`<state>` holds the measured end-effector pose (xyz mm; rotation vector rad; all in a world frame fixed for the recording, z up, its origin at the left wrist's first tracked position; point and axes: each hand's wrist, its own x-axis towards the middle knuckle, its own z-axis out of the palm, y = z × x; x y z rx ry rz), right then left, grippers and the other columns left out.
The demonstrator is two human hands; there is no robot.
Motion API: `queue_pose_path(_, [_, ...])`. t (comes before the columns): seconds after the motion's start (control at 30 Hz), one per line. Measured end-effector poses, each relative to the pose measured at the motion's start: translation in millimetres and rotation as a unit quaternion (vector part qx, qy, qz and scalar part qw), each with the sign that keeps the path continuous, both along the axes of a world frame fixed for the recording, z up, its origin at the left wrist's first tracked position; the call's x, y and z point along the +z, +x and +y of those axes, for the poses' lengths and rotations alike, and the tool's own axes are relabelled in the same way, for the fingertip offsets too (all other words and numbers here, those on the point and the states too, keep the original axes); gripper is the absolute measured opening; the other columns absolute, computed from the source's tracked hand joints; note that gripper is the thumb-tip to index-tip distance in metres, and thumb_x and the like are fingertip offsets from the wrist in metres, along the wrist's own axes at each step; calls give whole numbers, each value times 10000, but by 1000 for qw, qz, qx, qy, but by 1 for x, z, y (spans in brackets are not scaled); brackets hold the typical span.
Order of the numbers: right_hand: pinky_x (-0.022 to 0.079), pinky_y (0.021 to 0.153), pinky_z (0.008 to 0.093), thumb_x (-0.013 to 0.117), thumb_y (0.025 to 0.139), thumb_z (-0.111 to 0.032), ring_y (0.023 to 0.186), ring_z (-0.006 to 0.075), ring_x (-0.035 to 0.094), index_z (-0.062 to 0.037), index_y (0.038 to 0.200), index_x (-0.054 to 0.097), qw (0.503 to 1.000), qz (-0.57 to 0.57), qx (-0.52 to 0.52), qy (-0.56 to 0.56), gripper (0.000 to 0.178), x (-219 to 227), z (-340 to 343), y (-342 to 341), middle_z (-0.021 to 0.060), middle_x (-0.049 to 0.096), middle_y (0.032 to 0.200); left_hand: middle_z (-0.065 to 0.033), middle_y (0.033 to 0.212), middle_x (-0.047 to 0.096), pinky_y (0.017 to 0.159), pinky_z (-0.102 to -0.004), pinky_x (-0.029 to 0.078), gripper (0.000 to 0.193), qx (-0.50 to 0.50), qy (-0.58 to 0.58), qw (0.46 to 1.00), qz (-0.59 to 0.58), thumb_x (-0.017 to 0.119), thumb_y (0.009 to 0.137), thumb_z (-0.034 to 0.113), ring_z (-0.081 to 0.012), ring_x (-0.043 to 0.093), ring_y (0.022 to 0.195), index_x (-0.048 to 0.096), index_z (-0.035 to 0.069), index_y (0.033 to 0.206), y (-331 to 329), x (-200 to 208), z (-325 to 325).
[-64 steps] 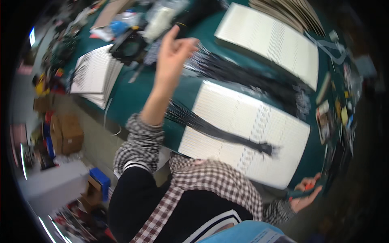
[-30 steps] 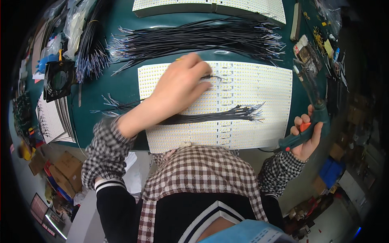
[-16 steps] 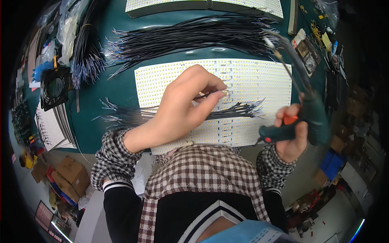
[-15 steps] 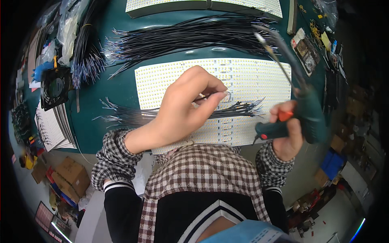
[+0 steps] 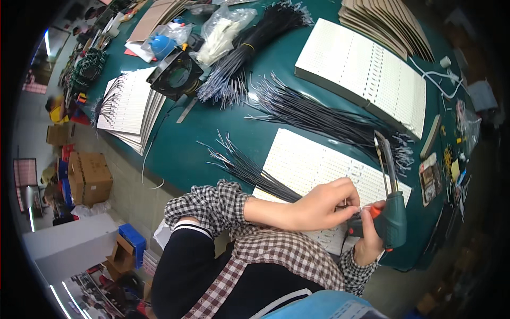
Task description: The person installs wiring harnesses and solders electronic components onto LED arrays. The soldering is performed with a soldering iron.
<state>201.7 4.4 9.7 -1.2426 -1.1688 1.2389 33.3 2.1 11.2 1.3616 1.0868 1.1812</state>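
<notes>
My right hand [image 5: 368,243] is wrapped round a green soldering gun [image 5: 394,220] with an orange-red trigger; its long tip and thin side tube point away from me. My left hand [image 5: 323,206] is closed in a pinch, fingertips close to my right thumb. A thin wire with a pale end shows at those fingertips, mostly hidden by the fingers. Below both hands lies a white LED panel [image 5: 297,159] with rows of small yellowish chips. A small bunch of black cables [image 5: 247,169] rests across its left part, partly covered by my left hand.
A larger black cable bundle [image 5: 324,118] lies beyond the panel. Behind it is a stack of white panels [image 5: 361,64]. Farther left are a tied cable bundle [image 5: 239,61], a black fan [image 5: 178,77] and wired panels [image 5: 127,103]. Small clutter, including a worn box [image 5: 430,178], lines the right side.
My view has turned left, so the table appears tilted. The soldering gun has come closer to my left hand. My hands were apart and now meet near the panel's front right.
</notes>
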Motion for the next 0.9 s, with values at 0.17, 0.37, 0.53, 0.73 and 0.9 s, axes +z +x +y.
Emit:
queue_pose_path(0.17, [463, 766, 269, 648, 729, 108, 866, 133, 558, -19, 1104, 511, 998, 43, -35, -7, 419, 6, -7, -1, 44, 551, 945, -71, 814, 518, 598, -251, 452, 103, 7, 20, 1000, -4, 636, 808, 69, -149, 542, 694, 567, 11, 858, 6, -2, 2])
queue_pose_path(0.37, [463, 685, 263, 661, 771, 29, 760, 129, 566, -17, 971, 572, 995, -88, 30, 35, 224, -4, 12, -1, 41, 588, 834, -85, 814, 527, 557, -250, 448, 107, -5, -62, 998, -4, 649, 794, 67, -156, 544, 664, 577, 17, 855, 0, -2, 9])
queue_pose_path(0.53, [477, 678, 244, 674, 747, 54, 769, 111, 593, -1, 1005, 594, 999, 34, -3, -37, 275, 12, 21, -9, 45, 616, 861, 17, 772, 551, 537, -149, 385, 95, -75, -261, 952, -145, 636, 842, 47, 5, 471, 607, 566, -6, 879, -6, 7, 15])
queue_pose_path(0.73, [493, 684, 242, 694, 742, 39, 762, 106, 597, 9, 966, 589, 997, 44, -45, -51, 249, 8, 17, 9, 36, 617, 841, 53, 723, 550, 519, -127, 347, 95, -51, -270, 950, -150, 637, 848, 48, 29, 446, 592, 566, 4, 893, 1, 4, 11])
queue_pose_path(0.9, [487, 673, 232, 694, 754, 25, 753, 100, 596, 2, 959, 592, 997, 5, 23, -75, 230, 10, 12, 8, 41, 622, 848, 59, 718, 542, 513, -124, 337, 93, -30, -269, 950, -155, 637, 848, 43, 32, 439, 590, 564, 7, 892, 7, 0, 10])
